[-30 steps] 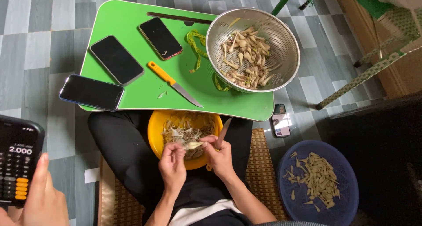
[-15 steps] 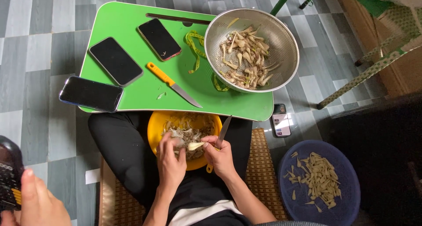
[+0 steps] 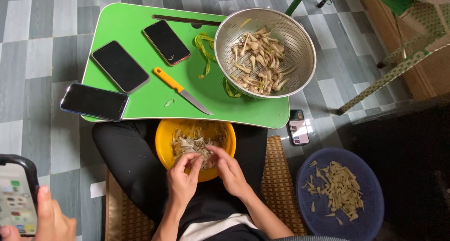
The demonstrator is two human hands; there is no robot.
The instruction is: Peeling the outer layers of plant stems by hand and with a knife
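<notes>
Both hands work over the yellow bowl (image 3: pixel 165 142) in the lap, below the counter's (image 3: pixel 117 25) front edge: left grip (image 3: pixel 183 177) and right grip (image 3: pixel 228 168) pinch scraps (image 3: pixel 190 143) there. The colander (image 3: pixel 304 58) at the counter's right corner is partly filled; much remains in the bowl.

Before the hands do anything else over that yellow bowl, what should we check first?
1. Both hands over the round yellow plastic bowl: ok; left hand and right hand meet above it.
2. What the fingers pinch: cannot tell, too small to see.
3. Orange-handled kitchen knife out of the way: ok; it lies flat on the green tray table, apart from both hands.
4. Round metal colander steady: cannot tell; it overhangs the table's far edge.
5. Round blue plastic basket within reach: probably ok; it sits on the floor to the person's right.
</notes>
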